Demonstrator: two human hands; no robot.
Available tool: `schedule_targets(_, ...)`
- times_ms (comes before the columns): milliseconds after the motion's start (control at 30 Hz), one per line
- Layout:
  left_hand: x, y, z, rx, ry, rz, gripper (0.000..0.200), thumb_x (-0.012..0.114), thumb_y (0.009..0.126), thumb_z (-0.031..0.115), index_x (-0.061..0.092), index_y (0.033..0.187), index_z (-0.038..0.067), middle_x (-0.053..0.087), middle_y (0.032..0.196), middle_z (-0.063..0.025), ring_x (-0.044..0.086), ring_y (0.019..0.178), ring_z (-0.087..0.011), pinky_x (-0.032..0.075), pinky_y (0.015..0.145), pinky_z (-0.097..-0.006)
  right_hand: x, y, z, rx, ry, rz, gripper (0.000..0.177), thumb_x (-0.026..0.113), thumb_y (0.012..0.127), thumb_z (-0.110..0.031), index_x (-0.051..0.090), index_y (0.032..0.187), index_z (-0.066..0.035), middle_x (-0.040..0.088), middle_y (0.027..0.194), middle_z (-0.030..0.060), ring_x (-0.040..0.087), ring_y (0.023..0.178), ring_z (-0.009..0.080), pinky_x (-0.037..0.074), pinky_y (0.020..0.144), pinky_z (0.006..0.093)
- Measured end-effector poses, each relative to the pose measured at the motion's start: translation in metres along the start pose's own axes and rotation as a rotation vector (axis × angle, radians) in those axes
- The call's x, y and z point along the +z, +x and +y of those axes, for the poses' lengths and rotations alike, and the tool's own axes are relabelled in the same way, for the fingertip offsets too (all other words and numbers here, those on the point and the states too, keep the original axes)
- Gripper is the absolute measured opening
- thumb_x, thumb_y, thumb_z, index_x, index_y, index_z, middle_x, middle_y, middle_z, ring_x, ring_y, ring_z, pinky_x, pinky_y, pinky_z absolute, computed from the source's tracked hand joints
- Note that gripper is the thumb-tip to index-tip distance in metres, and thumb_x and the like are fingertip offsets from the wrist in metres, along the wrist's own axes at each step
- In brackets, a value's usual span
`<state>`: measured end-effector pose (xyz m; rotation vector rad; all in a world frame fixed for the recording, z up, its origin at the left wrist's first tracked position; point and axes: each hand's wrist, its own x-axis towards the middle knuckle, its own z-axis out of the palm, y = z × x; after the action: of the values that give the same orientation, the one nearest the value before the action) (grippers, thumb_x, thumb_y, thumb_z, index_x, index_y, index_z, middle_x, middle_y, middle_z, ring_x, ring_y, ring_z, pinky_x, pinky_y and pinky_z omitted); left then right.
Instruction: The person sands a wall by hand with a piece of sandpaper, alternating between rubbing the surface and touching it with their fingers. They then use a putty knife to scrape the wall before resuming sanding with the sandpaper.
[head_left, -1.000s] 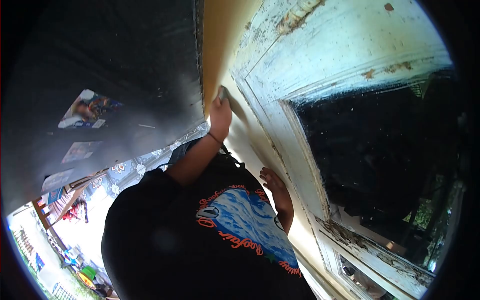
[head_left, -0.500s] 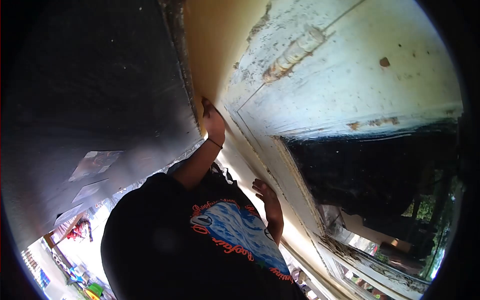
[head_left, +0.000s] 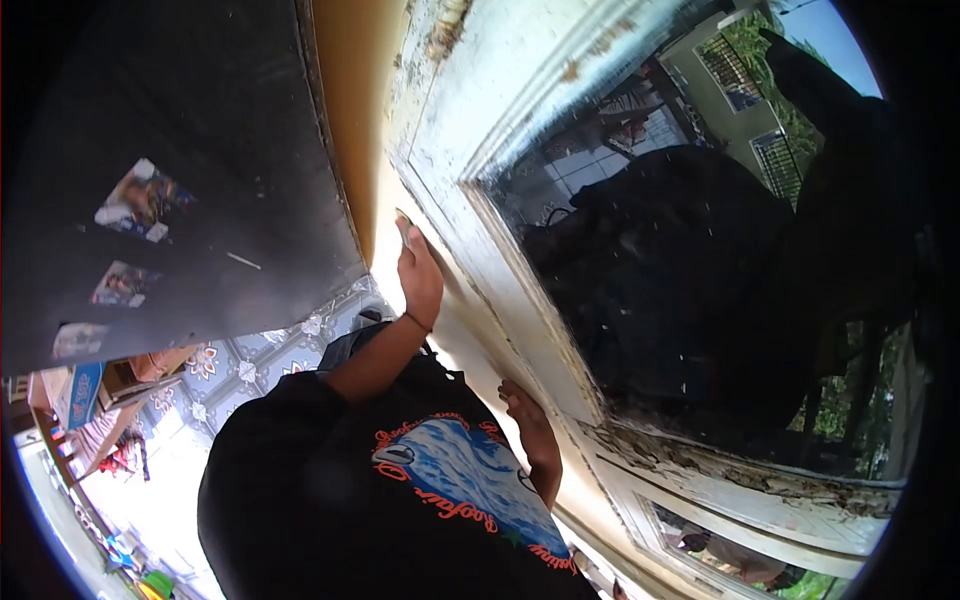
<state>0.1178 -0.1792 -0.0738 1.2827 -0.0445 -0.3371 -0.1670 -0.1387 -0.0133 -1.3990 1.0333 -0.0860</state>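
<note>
My left hand (head_left: 421,275), with a dark band on the wrist, presses against the pale yellow wall (head_left: 455,315) beside the window frame. Its fingers are closed together round a small flat greyish piece that I cannot make out. Lower down, my right hand (head_left: 522,408) rests at the wall below the frame, fingers extended and partly turned from view. Between the arms is a black T-shirt (head_left: 300,490) with a blue and orange print. The white wooden window frame (head_left: 540,310) has flaking paint and worn edges.
A dark panel (head_left: 200,110) with several picture stickers stands close on the left. Dark glass (head_left: 650,290) fills the window at right, reflecting a building and trees. Patterned floor tiles (head_left: 245,370) and a wooden rack (head_left: 60,425) lie beyond the panel.
My left hand has moved from the narrow gap by the dark panel onto the wall nearer the frame. The view has turned, showing more window glass and floor. My right hand's fingers are closer together.
</note>
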Motion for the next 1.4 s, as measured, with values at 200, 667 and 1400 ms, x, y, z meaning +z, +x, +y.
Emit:
schedule_targets(200,-0.012,-0.013,0.005,-0.244,0.163,-0.075,0.058,0.035,0.094,0.040,0.044,0.117,-0.013,0.055,0.109,-0.0220,0.051,0.103,-0.0237,0.037,0.088,-0.0299,-0.019,-0.021,0.013,-0.093,-0.055,-0.038,0.049,0.047,0.091,-0.029,0.037,0.130,0.000,0.047,0.124,0.0161,0.040,0.120,0.0227,0.028,0.101,0.0326)
schedule_targets(667,-0.002,-0.078,-0.012,0.112,0.278,-0.049,0.054,0.034,0.094,0.037,0.045,0.115,-0.012,0.054,0.104,-0.0269,0.053,0.100,-0.0279,0.039,0.085,-0.0305,-0.051,-0.031,0.042,-0.159,-0.121,-0.198,0.050,0.048,0.090,-0.025,0.035,0.130,0.002,0.042,0.130,0.0165,0.038,0.122,0.0248,0.031,0.100,0.0335)
schedule_targets(1400,-0.004,0.004,0.001,0.139,0.210,0.075,0.057,0.036,0.094,0.042,0.051,0.066,-0.005,0.039,0.048,-0.0021,0.038,0.047,-0.0135,0.035,0.048,-0.0327,-0.010,0.018,-0.006,-0.212,-0.454,-0.184,0.059,0.048,0.090,-0.036,0.029,0.134,-0.002,0.037,0.134,0.0177,0.034,0.126,0.0274,0.029,0.102,0.0360)
